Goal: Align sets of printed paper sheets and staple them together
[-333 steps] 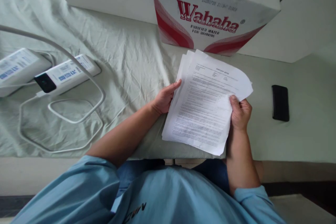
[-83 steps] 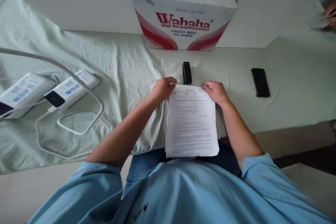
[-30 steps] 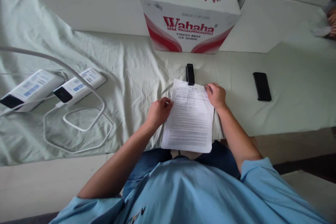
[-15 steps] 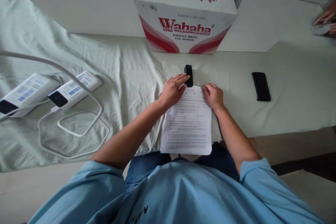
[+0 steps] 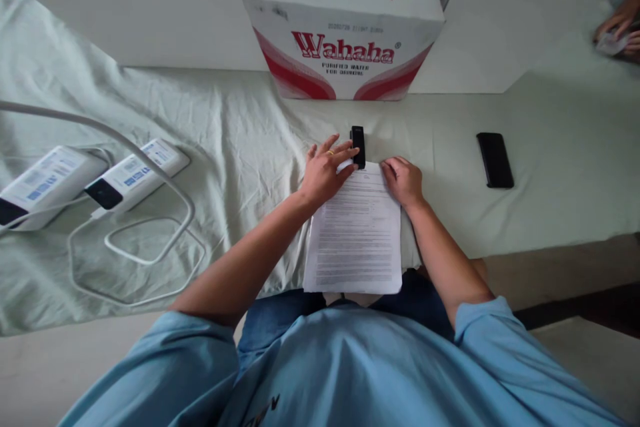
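Stapler, small and black (image 5: 358, 140), lies lengthwise away from me, its near end right at the top edge of my printed sheets (image 5: 356, 247); whether the paper sits inside its mouth I cannot tell. The fingers of my left hand (image 5: 323, 177) are spread loosely, tips against the stapler's left side, not wrapped around it. Those of my right hand (image 5: 404, 181) are curled at the sheets' top right corner; I can't tell whether they pinch or just press.

I'd expect the stapler to be stiff, light and rather smooth, best held around the body or pushed down on top near its front. The sheets should be floppy and quick to slide apart, so the corner is a sound hold.

Beyond, on the cloth-covered surface (image 5: 550, 153), stand a water carton (image 5: 345, 47), a phone (image 5: 495, 160) to the right, and two corded power banks (image 5: 143, 170) leftward. Another person's hands (image 5: 625, 27) show far right.
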Action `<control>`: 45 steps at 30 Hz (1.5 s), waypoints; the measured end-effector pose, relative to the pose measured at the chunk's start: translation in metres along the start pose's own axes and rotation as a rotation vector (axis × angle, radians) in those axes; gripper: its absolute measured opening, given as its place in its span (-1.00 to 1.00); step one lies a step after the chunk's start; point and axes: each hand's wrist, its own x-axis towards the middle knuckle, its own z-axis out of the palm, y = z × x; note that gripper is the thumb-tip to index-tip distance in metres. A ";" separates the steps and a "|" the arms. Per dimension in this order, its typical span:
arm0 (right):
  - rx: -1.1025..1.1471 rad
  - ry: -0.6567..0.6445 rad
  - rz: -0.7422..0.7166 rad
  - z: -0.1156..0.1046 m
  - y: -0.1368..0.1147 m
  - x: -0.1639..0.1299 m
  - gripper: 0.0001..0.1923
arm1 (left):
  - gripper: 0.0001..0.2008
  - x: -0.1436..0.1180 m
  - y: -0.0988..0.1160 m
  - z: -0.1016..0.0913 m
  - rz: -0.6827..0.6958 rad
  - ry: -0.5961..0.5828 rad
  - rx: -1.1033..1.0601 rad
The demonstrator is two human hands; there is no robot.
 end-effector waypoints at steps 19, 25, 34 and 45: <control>-0.001 -0.009 -0.002 0.003 0.000 -0.002 -0.51 | -0.62 0.002 -0.009 -0.004 0.203 -0.020 0.075; 0.035 -0.106 -0.001 -0.007 0.001 0.002 -0.65 | -0.59 0.011 -0.009 -0.004 0.191 -0.046 0.026; 0.213 -0.177 -0.026 -0.024 -0.017 -0.044 -0.74 | -0.46 -0.075 -0.034 0.003 -0.162 0.284 -0.327; 0.353 0.074 0.088 -0.012 -0.042 -0.050 -0.69 | -0.53 -0.116 -0.036 -0.008 -0.202 0.161 -0.341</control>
